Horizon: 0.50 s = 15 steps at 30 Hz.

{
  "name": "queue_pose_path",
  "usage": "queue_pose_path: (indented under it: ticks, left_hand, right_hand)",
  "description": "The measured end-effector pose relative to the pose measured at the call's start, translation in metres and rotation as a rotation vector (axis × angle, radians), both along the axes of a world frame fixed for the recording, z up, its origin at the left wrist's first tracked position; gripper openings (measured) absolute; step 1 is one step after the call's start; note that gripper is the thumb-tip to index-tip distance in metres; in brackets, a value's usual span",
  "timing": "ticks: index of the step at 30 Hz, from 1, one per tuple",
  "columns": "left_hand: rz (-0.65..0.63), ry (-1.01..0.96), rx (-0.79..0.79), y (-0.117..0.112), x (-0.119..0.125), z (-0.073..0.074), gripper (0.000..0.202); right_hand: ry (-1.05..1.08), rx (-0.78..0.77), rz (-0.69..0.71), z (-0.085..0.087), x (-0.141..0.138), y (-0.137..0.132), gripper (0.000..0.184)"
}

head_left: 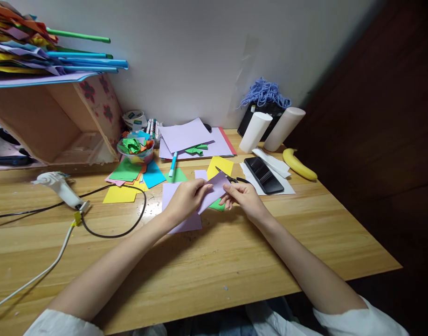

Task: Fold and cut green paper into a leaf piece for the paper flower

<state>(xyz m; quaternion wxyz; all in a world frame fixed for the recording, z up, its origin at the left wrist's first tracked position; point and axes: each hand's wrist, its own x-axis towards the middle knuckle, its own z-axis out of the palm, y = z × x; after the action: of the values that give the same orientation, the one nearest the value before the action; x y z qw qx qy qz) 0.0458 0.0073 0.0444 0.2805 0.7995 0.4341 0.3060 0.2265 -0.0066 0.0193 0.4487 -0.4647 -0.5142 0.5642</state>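
Observation:
Between my two hands is a small lilac sheet of paper [213, 192], held tilted above the table. My left hand [186, 198] grips its left side, thumb on top. At the right edge, my right hand [247, 198] pinches it between thumb and fingers. A larger lilac sheet [188, 225] lies flat under my left hand. Just behind my right hand are black-handled scissors [230, 178], partly hidden, over a yellow paper square [221, 167]. A piece of green paper [218, 205] shows below the held sheet.
A hot glue gun [58, 186] with its cable lies left. Behind are coloured paper squares [126, 170], a tub of scraps [135, 147], a blue marker [172, 164] and stacked lilac sheets [188, 134]. To the right are a phone [263, 175], a banana [300, 164] and white rolls [256, 132].

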Motion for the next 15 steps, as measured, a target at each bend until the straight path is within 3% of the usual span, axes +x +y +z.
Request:
queue_pose_path:
  ticks: [7, 12, 15]
  left_hand:
    - [-0.09, 0.128, 0.053, 0.007, -0.015, 0.012, 0.031]
    - [-0.247, 0.182, -0.006, 0.011, -0.02, 0.014, 0.029]
    - [-0.112, -0.027, -0.124, 0.012, -0.017, 0.014, 0.026]
  right_hand:
    - [-0.008, 0.012, -0.077, 0.007, 0.014, 0.007, 0.033]
    - [-0.083, -0.041, 0.193, 0.004, 0.005, 0.0, 0.025]
    - [-0.096, -0.014, 0.103, 0.002, 0.001, -0.002, 0.023]
